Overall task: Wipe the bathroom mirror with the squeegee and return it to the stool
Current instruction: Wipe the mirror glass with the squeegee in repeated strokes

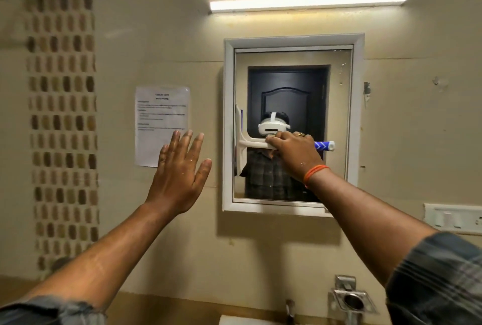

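Fingers (pixel 289 142) of right hand (pixel 296 154) clenched around squeegee (pixel 250 142) handle; left hand (pixel 180 168) spread flat, grasping nothing.

Squeegee held against mirror (pixel 292 84) glass, handle lying level, white blade standing upright at left edge of glass just inside white frame. Blue patterned handle end poking out past right hand. Left hand raised palm-forward before wall, between taped paper notice (pixel 161 116) and mirror. Lit tube light (pixel 307 1) mounted above mirror.

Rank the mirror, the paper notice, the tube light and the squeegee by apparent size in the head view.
1. mirror
2. tube light and paper notice: different shapes, too close to rank
3. squeegee, partly hidden by the right hand
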